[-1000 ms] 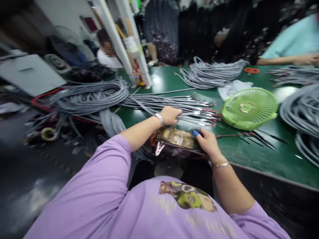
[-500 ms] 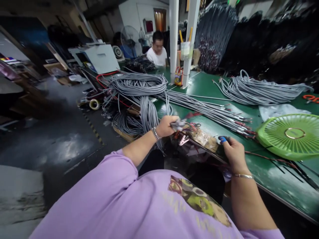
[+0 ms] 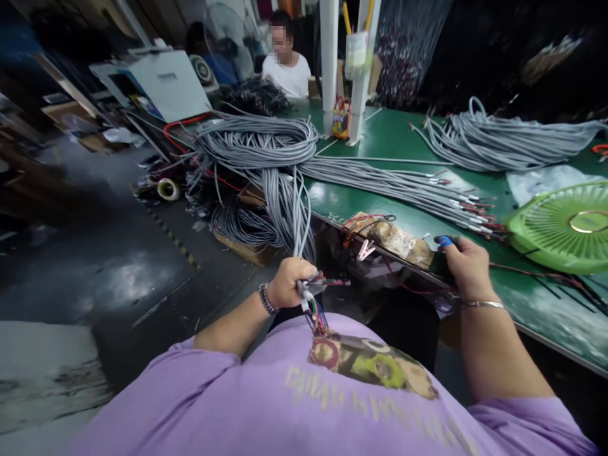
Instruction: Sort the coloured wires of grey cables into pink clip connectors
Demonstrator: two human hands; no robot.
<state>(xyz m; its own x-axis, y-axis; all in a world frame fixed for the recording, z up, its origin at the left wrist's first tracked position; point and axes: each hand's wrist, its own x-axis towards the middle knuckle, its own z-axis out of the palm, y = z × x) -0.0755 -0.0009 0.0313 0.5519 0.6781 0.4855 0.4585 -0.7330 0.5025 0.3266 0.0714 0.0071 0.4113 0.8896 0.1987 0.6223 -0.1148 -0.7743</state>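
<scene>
My left hand (image 3: 291,283) is closed around a few grey cables (image 3: 298,223), held low by my lap below the table edge; their stripped coloured wire ends (image 3: 316,315) hang down over my purple shirt. My right hand (image 3: 468,266) rests at the edge of the green table (image 3: 394,136), fingers curled around a tool with a blue tip (image 3: 445,241). Beside it lies a flat brown taped board (image 3: 396,239) with red wires and a pink clip (image 3: 365,251). A long row of grey cables with stripped ends (image 3: 403,193) lies across the table beyond.
A large coil of grey cables (image 3: 256,142) spills off the table's left end. Another grey bundle (image 3: 498,142) lies at the far right, near a green fan grille (image 3: 565,225). White posts (image 3: 329,63) stand on the table. A person in white (image 3: 287,66) sits behind.
My left hand pulled a few grey cables off the table and lowered them toward my lap. My right hand stayed at the table edge. The view shifted left.
</scene>
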